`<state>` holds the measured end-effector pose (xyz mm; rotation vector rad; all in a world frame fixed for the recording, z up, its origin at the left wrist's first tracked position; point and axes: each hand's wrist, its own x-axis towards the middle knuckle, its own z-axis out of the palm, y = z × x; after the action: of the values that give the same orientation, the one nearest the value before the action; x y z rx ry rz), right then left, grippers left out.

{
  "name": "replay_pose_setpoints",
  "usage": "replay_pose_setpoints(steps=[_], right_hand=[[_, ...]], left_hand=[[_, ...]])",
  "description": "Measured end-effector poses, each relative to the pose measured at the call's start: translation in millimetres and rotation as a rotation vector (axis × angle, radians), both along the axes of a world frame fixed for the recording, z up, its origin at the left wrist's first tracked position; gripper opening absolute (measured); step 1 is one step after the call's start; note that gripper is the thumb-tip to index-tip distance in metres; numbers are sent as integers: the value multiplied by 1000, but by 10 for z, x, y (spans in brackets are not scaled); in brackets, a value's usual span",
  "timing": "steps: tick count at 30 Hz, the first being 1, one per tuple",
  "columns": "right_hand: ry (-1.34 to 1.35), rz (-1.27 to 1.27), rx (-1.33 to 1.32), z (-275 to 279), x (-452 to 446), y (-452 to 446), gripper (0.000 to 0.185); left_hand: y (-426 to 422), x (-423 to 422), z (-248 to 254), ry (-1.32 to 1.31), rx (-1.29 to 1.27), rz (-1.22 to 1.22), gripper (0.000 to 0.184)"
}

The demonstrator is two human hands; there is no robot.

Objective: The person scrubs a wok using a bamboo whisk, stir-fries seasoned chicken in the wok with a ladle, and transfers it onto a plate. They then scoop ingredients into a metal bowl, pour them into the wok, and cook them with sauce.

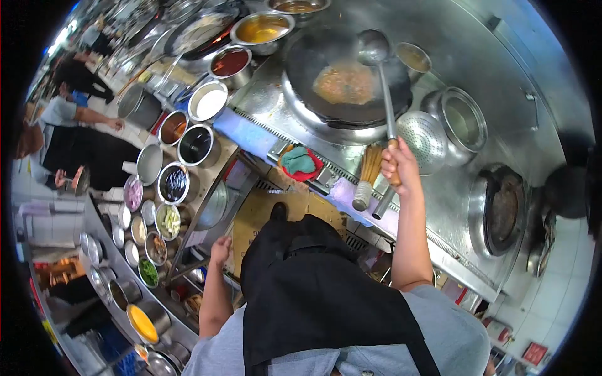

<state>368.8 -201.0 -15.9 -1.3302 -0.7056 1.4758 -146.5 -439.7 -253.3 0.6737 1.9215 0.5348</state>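
Observation:
My right hand (pixel 399 164) is wrapped round the wooden handle end of a long metal ladle (pixel 384 94). The ladle's bowl is raised at the far right side of a black wok (pixel 307 103), in which reddish-brown food in liquid (pixel 345 83) is steaming. Under that hand lie a bamboo wok brush (pixel 370 168) and a perforated strainer (pixel 421 141), whose handle passes beneath it. Low at my side, my left hand (pixel 221 250) is closed in a fist, with no object showing in it.
Sauce pots stand left of the wok, among them a red sauce pot (pixel 230 64) and a dark sauce pot (pixel 199 145). A green cloth (pixel 298 161) lies at the stove's edge. At right are a lidless pot (pixel 463 119) and a second wok (pixel 501 210). A co-worker (pixel 69 135) stands across the counter.

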Motion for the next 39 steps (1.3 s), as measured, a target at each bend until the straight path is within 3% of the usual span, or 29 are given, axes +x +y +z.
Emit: replay_pose_setpoints(steps=[2, 4, 5, 6, 7, 8, 9, 11, 12, 13, 14, 16, 19, 22, 25, 30, 34, 38, 39], right_hand=[[-32, 101, -46, -268, 12, 145, 48], [-509, 222, 17, -180, -172, 97, 45], [-330, 274, 21, -50, -276, 14, 40], [-151, 328, 14, 71, -403, -71, 35], [-108, 377, 0, 95, -559, -185, 38], [-71, 413, -15, 122, -689, -289, 42], [-28, 511, -28, 186, -820, -374, 46], [-1, 633, -38, 321, -1087, -537, 55], [-9, 672, -39, 385, -1212, -550, 55], [-14, 836, -39, 442, -1348, -532, 57], [-18, 999, -39, 474, -1494, -518, 59], [-102, 1130, -22, 401, -1795, -532, 56], [-177, 1248, 26, 221, -2222, -587, 56], [-312, 1346, 59, 140, -2526, -700, 56], [-470, 1355, 116, 84, -2721, -822, 53], [-440, 1339, 99, -85, -2797, -924, 58], [-352, 1313, 61, -272, -2857, -1047, 57], [10, 1204, -159, -372, -2877, -1132, 45], [236, 1174, -301, -392, -2849, -1099, 41]], left_hand=[[77, 29, 422, -21, 256, 96, 31], [-36, -184, 917, 314, 461, 143, 26], [-177, -353, 1270, 573, 605, 192, 24], [-367, -488, 1732, 653, 621, 371, 21], [-674, -740, 2119, 807, 614, 504, 20], [-1066, -1015, 2537, 1134, 584, 444, 21], [-1277, -1019, 3086, 1359, 474, 643, 23], [-2150, -1419, 3995, 1820, 577, 524, 27], [-2909, -1833, 4307, 1975, 280, 723, 36], [-3119, -1767, 4842, 2055, 457, 908, 43], [-3667, -1902, 5340, 2404, 333, 738, 46], [-4173, -1832, 5998, 2536, -85, 853, 50], [-4028, -1460, 6203, 2526, -45, 901, 59], [-3623, -1270, 6230, 2498, 119, 948, 81], [-3550, -1325, 6236, 2471, 160, 985, 74], [-3690, -1453, 6269, 2418, 162, 1073, 62], [-3941, -1631, 6344, 2362, 128, 1172, 54], [-4277, -2031, 6417, 2176, 82, 1382, 48], [-4321, -2125, 6416, 2090, 52, 1471, 47]])
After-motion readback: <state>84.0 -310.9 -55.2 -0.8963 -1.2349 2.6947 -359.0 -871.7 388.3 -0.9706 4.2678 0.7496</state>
